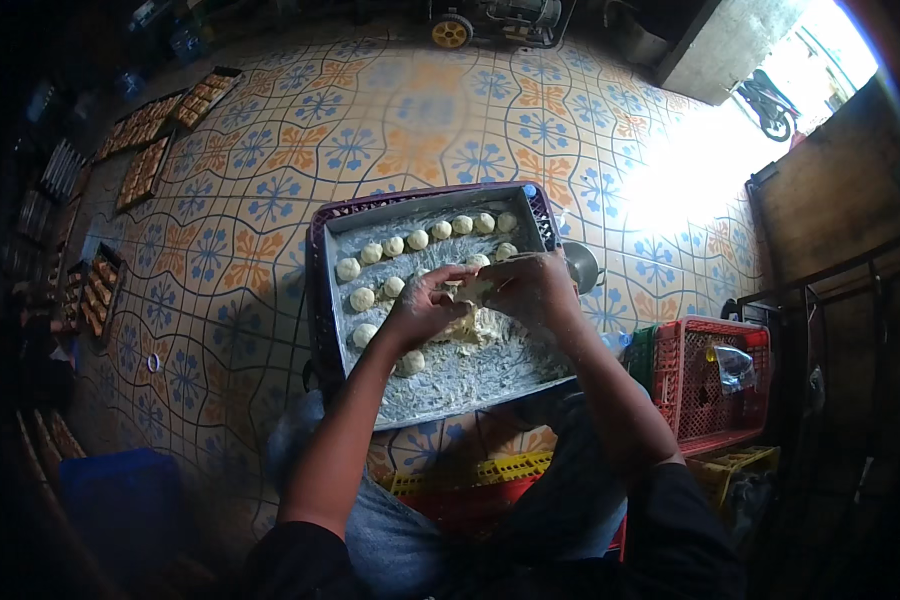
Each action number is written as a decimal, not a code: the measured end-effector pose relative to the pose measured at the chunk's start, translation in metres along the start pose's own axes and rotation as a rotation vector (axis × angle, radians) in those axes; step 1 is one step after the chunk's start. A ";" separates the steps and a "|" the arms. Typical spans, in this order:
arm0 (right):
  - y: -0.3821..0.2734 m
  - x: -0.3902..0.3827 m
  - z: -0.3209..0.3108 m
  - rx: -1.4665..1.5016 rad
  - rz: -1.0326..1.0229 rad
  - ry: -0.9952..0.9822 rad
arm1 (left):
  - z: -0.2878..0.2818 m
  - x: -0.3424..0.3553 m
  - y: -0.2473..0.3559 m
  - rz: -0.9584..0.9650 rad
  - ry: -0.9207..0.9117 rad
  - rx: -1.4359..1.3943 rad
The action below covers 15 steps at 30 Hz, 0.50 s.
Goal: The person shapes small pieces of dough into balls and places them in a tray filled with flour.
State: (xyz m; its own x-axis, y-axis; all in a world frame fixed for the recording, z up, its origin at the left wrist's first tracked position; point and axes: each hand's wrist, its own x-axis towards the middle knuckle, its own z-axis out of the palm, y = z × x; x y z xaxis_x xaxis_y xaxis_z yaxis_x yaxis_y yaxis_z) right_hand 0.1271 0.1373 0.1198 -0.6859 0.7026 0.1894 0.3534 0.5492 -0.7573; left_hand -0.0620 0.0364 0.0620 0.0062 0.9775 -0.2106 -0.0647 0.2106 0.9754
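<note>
A shallow metal tray (530, 362) smeared with flour lies in front of me. Rows of round dough balls (417, 239) line its far and left parts. Over the middle of the tray, my left hand (425, 308) and my right hand (532, 288) come together with bent fingers around a piece of pale dough (478, 290). The fingers partly hide this piece. A rough, sticky lump of dough (480, 328) rests on the tray just below the hands. Flour dusts my right hand.
Under the tray is a purple crate (318, 240), with a metal bowl (582, 266) at its right. A red crate (722, 385) holding a plastic bag stands farther right. Trays of baked-looking pieces (146, 172) sit on the tiled floor (270, 150) at left.
</note>
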 end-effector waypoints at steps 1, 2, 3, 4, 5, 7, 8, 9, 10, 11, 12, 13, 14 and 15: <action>0.001 0.000 -0.002 0.002 0.001 0.003 | -0.001 0.000 0.000 0.090 0.016 0.133; 0.002 0.001 -0.004 -0.023 -0.009 0.028 | 0.000 0.000 -0.002 0.090 0.014 0.135; 0.002 0.001 -0.005 -0.048 -0.019 0.053 | 0.002 0.000 -0.003 0.049 0.065 0.203; -0.001 0.002 -0.008 -0.047 -0.017 0.053 | 0.003 0.000 -0.002 0.005 0.118 0.269; -0.007 0.002 -0.012 -0.047 -0.017 0.063 | 0.003 0.001 -0.005 0.003 0.116 0.269; -0.004 0.002 -0.013 -0.046 -0.016 0.075 | -0.002 0.004 -0.015 0.022 0.180 0.270; 0.005 0.001 -0.010 -0.002 0.005 0.088 | -0.005 0.006 -0.021 0.022 0.180 0.272; 0.010 0.000 -0.009 0.041 0.026 0.101 | -0.007 0.008 -0.027 0.062 0.188 0.240; 0.008 -0.001 -0.011 0.041 0.027 0.100 | -0.009 0.010 -0.032 0.100 0.197 0.205; 0.005 -0.001 -0.016 -0.010 0.048 0.065 | -0.010 0.011 -0.036 0.099 0.198 0.205; 0.000 -0.002 -0.020 -0.061 0.070 0.030 | -0.011 0.012 -0.041 0.046 0.197 0.187; -0.006 -0.001 -0.023 -0.059 0.066 0.029 | -0.013 0.012 -0.046 -0.006 0.200 0.171; -0.011 0.001 -0.026 -0.112 0.057 0.032 | -0.014 0.012 -0.050 -0.005 0.205 0.173; -0.016 0.002 -0.029 -0.164 0.047 0.034 | -0.015 0.011 -0.055 0.017 0.212 0.134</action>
State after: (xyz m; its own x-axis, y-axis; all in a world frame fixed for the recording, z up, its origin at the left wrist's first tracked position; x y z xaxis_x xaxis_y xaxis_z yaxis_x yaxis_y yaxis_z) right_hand 0.1382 0.1428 0.1501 -0.6451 0.7428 0.1793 0.4856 0.5797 -0.6543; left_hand -0.0735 0.0359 0.0049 -0.2044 0.9604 -0.1894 0.0696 0.2072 0.9758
